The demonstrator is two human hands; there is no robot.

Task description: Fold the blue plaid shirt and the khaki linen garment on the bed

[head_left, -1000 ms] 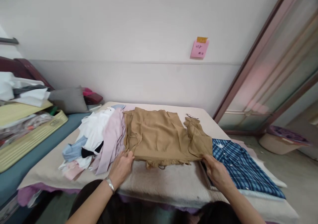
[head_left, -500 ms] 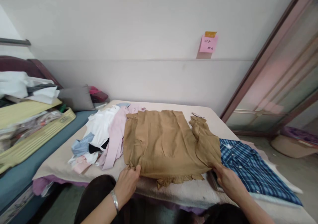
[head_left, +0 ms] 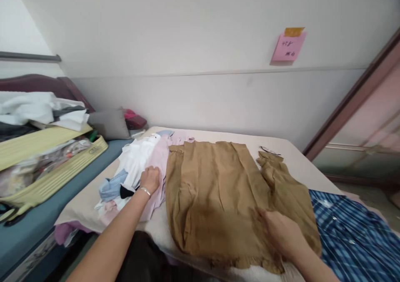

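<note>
My right hand (head_left: 283, 236) lay flat and open on the tan garment (head_left: 218, 194), pressing down its near right corner, no real grip there. The left hand (head_left: 150, 178) rested loosely curled on the pink shirt (head_left: 156, 165) in the heap just left of it; I couldn't tell if it pinched any cloth. The tan piece was spread across the bed (head_left: 293, 161), a blue plaid shirt (head_left: 353, 232) touching its right side. Looked like smoothing mid-fold, so probably a sleeve fold-in was due.
</note>
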